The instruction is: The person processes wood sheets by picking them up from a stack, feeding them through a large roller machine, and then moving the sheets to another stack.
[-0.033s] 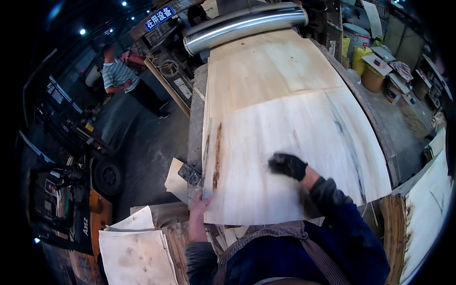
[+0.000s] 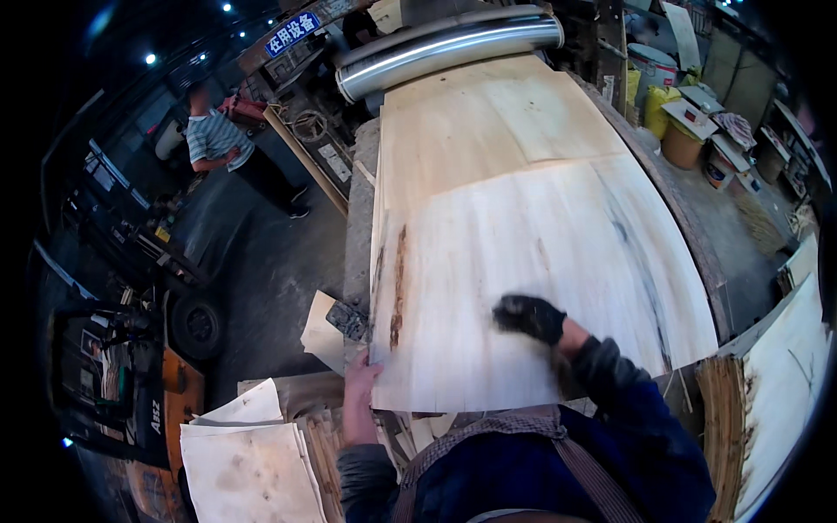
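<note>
Veneer sheet (image 2: 523, 261) already lies flat on the stack before me, my bare left hand (image 2: 357, 392) pinching its near left corner and my gloved right hand (image 2: 530, 317) pressing on it, so only squaring seems left.

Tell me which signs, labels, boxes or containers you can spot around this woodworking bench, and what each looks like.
Sign: top left above the roller, a long blue rectangle with white characters.
Label plate: on the slanted frame left of the bench, small, pale, rectangular.
Yellow sacks: upper right, bulging.
Tan bucket: upper right, round, under a flat board.
Small tub: beside it, blue and white.
</note>
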The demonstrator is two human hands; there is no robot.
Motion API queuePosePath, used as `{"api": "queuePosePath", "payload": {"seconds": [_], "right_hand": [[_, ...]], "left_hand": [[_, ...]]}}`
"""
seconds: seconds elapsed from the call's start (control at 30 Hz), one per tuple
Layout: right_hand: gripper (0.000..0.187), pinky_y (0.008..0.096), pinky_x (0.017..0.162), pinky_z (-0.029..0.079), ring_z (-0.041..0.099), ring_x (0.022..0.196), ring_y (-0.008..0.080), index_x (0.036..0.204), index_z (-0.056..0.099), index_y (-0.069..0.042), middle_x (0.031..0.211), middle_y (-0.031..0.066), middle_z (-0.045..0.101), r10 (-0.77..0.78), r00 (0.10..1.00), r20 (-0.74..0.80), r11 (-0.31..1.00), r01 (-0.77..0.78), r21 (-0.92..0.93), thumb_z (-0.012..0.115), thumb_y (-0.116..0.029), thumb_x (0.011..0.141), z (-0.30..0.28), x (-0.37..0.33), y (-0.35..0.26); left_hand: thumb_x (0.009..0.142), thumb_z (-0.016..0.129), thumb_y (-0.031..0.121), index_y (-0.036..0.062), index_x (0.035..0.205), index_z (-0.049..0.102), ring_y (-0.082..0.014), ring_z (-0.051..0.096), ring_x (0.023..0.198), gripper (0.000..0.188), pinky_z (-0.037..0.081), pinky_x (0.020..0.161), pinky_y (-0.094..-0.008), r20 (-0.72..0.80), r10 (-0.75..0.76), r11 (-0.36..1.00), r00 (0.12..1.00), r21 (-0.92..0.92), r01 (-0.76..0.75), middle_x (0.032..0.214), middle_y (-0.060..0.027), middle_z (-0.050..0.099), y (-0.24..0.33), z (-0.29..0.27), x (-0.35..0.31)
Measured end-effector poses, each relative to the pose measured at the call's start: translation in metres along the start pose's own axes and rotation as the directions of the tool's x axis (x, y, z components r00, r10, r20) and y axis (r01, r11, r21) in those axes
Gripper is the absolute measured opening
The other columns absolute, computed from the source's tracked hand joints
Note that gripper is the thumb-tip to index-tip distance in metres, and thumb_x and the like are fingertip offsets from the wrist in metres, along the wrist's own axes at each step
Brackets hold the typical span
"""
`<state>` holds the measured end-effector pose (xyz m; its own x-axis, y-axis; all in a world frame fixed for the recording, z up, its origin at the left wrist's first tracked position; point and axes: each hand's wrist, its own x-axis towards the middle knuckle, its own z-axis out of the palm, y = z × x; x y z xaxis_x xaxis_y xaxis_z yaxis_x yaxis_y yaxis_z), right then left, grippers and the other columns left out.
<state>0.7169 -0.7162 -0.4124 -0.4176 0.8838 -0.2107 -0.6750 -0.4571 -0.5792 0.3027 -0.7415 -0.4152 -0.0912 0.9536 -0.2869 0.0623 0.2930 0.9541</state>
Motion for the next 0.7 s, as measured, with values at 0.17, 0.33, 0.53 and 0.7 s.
{"api": "queuePosePath", "payload": {"seconds": [0.17,0.33,0.53,0.7], "right_hand": [[0.042,0.0490,0.094,0.040,0.048,0.111,0.0378,0.124,0.039,-0.002,0.118,0.0215,0.050,0.191,0.981,0.033,0.979,-0.193,0.070,0.053,-0.015,0.086,0.037,-0.100,0.044],[0.037,0.0408,0.093,0.041,0.052,0.107,0.0309,0.120,0.044,-0.002,0.116,0.0204,0.051,0.210,0.971,-0.111,0.973,-0.196,0.125,0.051,-0.019,0.088,0.040,-0.159,0.076],[0.022,0.0365,0.076,0.048,0.059,0.081,0.0248,0.091,0.052,-0.007,0.088,0.0114,0.060,0.086,0.986,-0.145,0.969,-0.049,0.242,0.050,-0.028,0.089,-0.001,-0.194,0.091],[0.017,0.0390,0.075,0.049,0.060,0.077,0.0261,0.088,0.053,-0.010,0.078,0.0106,0.061,-0.081,0.936,-0.342,0.996,0.088,0.006,0.053,-0.027,0.087,0.059,-0.212,0.057]], "left_hand": [[0.072,0.053,-0.010,-0.0025,0.120,0.045,-0.0176,0.056,0.091,0.049,0.043,0.081,-0.0282,0.046,0.117,0.992,0.992,-0.045,-0.115,0.102,-0.0121,0.058,0.046,-0.009,-0.006],[0.072,0.052,-0.013,0.0020,0.123,0.043,-0.0156,0.058,0.083,0.054,0.046,0.075,-0.0253,0.078,0.220,0.972,0.972,-0.100,-0.212,0.096,-0.0130,0.059,0.117,0.005,-0.043],[0.070,0.052,-0.013,0.0035,0.122,0.048,-0.0166,0.059,0.081,0.055,0.048,0.075,-0.0243,0.059,0.316,0.909,0.947,-0.305,-0.284,0.096,-0.0150,0.059,0.157,0.007,-0.065],[0.070,0.049,-0.013,0.0030,0.121,0.049,-0.0186,0.060,0.082,0.053,0.048,0.076,-0.0263,0.006,0.331,0.899,0.943,-0.305,-0.314,0.097,-0.0158,0.060,0.158,-0.001,-0.062]]}}
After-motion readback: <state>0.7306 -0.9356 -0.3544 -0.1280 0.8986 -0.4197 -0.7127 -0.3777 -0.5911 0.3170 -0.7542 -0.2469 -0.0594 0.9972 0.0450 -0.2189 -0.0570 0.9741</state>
